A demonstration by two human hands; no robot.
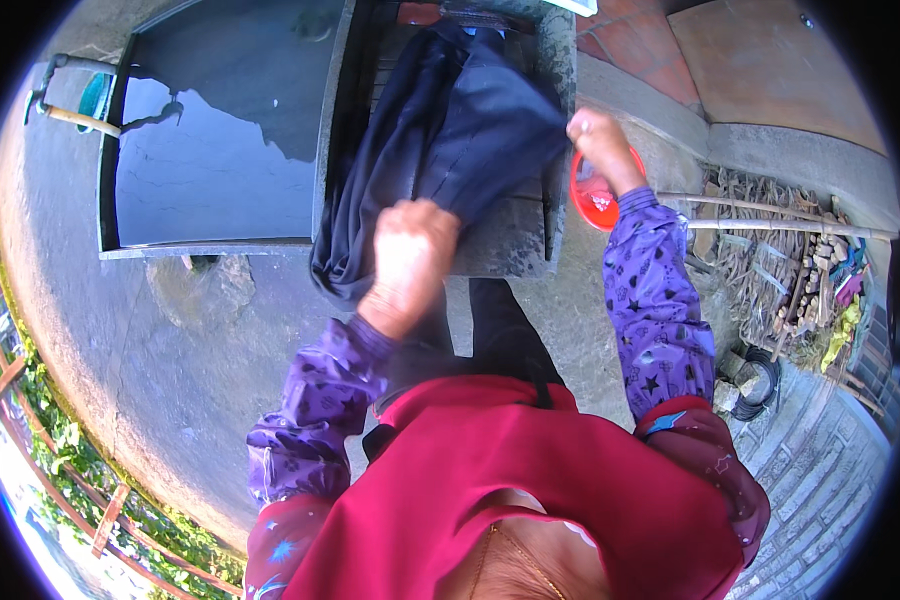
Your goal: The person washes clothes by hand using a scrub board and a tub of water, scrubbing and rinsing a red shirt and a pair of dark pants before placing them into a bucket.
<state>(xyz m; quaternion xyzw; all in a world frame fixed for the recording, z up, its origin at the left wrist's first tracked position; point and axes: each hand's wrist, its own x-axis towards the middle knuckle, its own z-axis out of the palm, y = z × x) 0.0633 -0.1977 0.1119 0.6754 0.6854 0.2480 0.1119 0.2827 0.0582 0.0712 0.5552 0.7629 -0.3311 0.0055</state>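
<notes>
A dark navy garment (487,127) lies spread over a stone washing slab (502,255), with one part hanging over the slab's near edge. My left hand (412,255) is closed on the cloth close to that edge. Out at the slab's right side, my right hand (606,146) grips a corner of the same garment and pulls it taut and raised. Both hands are slightly blurred. A red plastic basin (596,214) stands below my right hand, partly covered by it, with something pale inside.
A water-filled concrete tank (217,187) adjoins the slab on the left, with a tap pipe (75,64) and a wooden handle (82,120) at its far-left rim. Bamboo poles (780,225) and stacked firewood (810,277) lie to the right, near a coiled black hose (761,382).
</notes>
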